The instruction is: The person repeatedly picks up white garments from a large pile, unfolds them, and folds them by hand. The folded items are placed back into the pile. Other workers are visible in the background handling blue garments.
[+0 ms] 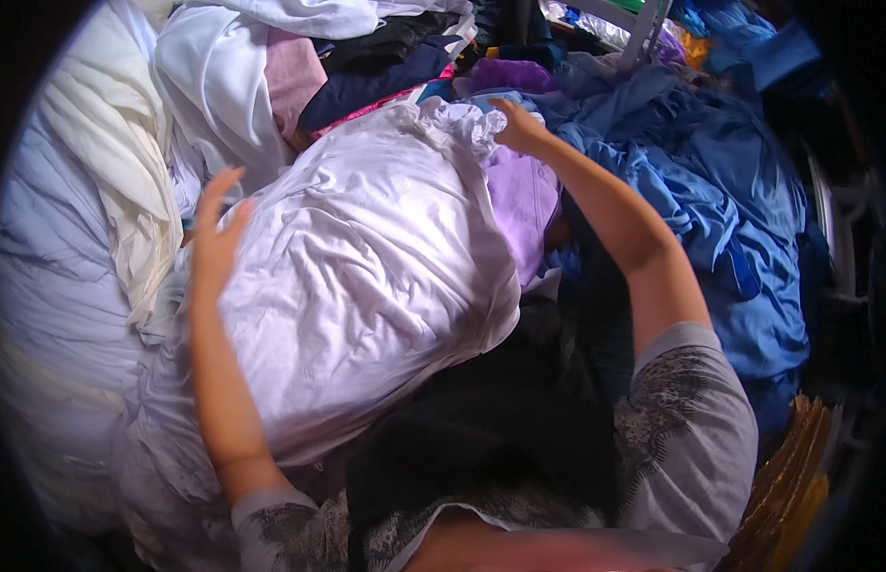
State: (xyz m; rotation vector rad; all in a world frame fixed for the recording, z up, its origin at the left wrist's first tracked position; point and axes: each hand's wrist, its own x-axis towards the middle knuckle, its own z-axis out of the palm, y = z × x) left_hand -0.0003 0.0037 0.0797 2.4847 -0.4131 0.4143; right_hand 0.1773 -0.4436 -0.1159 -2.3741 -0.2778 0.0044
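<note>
A large, wrinkled white cloth (366, 238) lies spread in front of me, bulging over whatever is under it. My left hand (216, 238) is at its left side, fingers spread apart and nothing between them. Towards the far right corner, my right hand (521, 129) has its fingers closed at the bunched, gathered edge of the white cloth. Just below that hand, a lilac cloth (519, 205) shows from beside the white one.
Blue fabric (691, 200) is heaped on the right. White and cream fabric (109, 153) piles up on the left. Farther back lie a pink cloth (292, 81), dark navy cloth (381, 81) and purple cloth (514, 74). A grey metal frame (643, 33) stands at the back right.
</note>
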